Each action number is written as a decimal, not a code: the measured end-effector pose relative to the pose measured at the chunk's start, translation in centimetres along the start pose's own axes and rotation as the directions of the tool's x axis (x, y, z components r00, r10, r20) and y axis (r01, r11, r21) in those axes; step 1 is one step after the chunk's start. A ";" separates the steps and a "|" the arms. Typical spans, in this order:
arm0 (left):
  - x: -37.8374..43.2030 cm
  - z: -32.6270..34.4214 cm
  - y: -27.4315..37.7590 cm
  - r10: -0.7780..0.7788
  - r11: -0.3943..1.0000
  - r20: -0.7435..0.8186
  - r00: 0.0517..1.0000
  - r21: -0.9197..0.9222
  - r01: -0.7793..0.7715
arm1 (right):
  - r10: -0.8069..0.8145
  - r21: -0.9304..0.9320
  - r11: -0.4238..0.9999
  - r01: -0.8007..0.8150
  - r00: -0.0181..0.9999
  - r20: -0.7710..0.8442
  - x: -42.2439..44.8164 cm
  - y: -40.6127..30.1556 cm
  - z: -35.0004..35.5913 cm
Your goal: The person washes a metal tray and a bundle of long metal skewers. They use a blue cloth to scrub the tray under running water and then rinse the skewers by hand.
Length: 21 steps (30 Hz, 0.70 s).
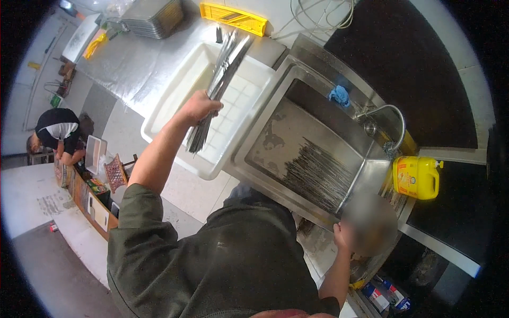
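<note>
A thick bundle of thin metal skewers (224,73) is gripped in my left hand (201,107), above a white plastic tub (203,173). Many more such skewers (318,175) lie loose on the bottom of the stainless steel sink (258,135), beside the tub. My right hand (342,235) is at the sink's near right corner, next to a round, blurred area; whether it holds or only touches something there, I cannot tell.
A curved faucet (397,115) and a blue cloth (339,95) are at the sink's back edge. Right of it stands a yellow jug (415,177). A yellow slicer (234,19) and stacked metal trays (151,18) lie behind the tub. Another person (59,129) bends over at far left.
</note>
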State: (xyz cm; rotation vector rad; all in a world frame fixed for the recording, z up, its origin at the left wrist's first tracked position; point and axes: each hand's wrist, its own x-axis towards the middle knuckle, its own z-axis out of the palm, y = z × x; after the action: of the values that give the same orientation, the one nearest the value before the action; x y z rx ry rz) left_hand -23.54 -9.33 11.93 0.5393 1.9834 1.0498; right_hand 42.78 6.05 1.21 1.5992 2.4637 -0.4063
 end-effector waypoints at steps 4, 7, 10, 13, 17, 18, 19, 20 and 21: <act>0.2 1.5 -2.1 -0.127 0.992 0.037 0.991 0.013 0.126 | -0.078 -0.105 0.992 0.076 0.997 -0.016 0.8 -0.4 -0.5; 1.8 1.9 -4.3 -0.172 0.984 0.104 0.980 -0.016 0.175 | -0.141 -0.309 0.943 0.124 0.989 -0.034 1.9 3.6 2.1; 1.5 2.2 -3.6 -0.161 0.987 0.128 0.979 0.037 0.158 | -0.173 -0.396 0.906 0.152 0.985 -0.017 1.8 4.7 2.7; 1.3 1.0 -5.3 -0.165 0.986 0.144 0.976 0.047 0.160 | -0.013 -0.083 0.996 0.022 0.994 0.109 1.6 -1.6 -0.5; 2.0 2.0 -5.9 -0.185 0.982 0.186 0.965 0.070 0.175 | 0.253 0.244 0.924 -0.295 0.949 0.187 0.0 -4.5 -2.6; 2.2 2.1 -6.3 -0.185 0.982 0.213 0.959 0.075 0.173 | 0.273 0.268 0.911 -0.315 0.945 0.181 -0.2 -5.4 -3.3; 2.3 2.1 -6.8 -0.185 0.982 0.236 0.954 0.079 0.171 | 0.290 0.293 0.897 -0.331 0.941 0.175 -0.4 -5.9 -3.5; 3.0 2.1 -8.0 -0.194 0.978 0.222 0.956 0.117 0.172 | 0.289 0.295 0.896 -0.331 0.941 0.176 -0.4 -5.3 -2.9; 3.2 2.7 -7.8 -0.193 0.978 0.231 0.954 0.120 0.169 | 0.253 0.298 0.910 -0.287 0.956 0.146 -0.5 -3.9 -1.9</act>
State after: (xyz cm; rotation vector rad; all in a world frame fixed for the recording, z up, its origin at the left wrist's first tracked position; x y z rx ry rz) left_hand -23.19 -10.34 3.13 0.5015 1.8360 0.7389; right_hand 39.41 4.66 3.65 1.9520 2.1375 -0.8515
